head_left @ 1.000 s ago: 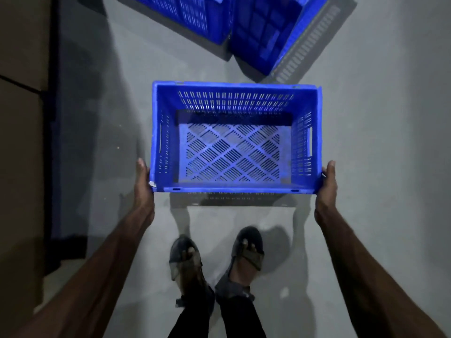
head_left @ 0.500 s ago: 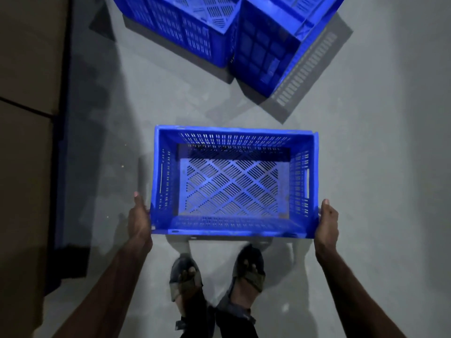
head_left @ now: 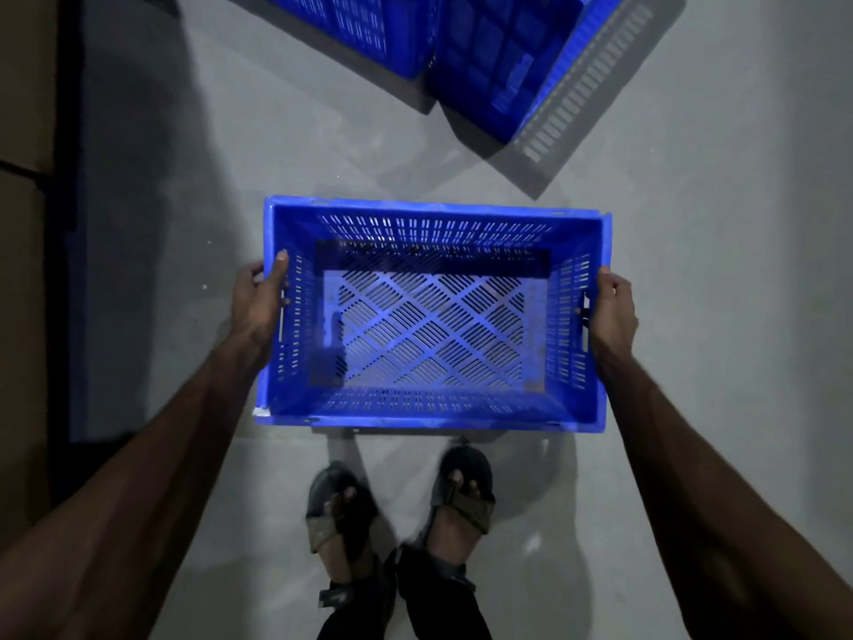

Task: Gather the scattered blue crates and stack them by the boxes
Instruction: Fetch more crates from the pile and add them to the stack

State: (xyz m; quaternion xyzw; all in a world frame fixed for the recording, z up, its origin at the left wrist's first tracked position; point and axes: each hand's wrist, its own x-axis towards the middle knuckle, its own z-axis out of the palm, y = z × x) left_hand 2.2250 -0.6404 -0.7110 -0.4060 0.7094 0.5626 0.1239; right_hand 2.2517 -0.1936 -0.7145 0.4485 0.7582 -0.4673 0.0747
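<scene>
Grey concrete floor (head_left: 715,339) carries cardboard boxes (head_left: 21,293) along 9 o'clock and other crates (head_left: 360,30) at 12 to 1 o'clock. The blue plastic crate (head_left: 429,316), rectangular with slotted walls and lattice base, is at centre, mouth up. Left hand (head_left: 258,302) and right hand (head_left: 611,311), at 9 and 3 o'clock, grip its end walls, fingers curled into the handle slots, probably for a level carry.

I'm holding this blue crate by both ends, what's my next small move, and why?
Probably turn left and carry it toward the cardboard boxes: your left hand and right hand both grip the crate by its end handles, it is empty, and the boxes stand along your left.
</scene>
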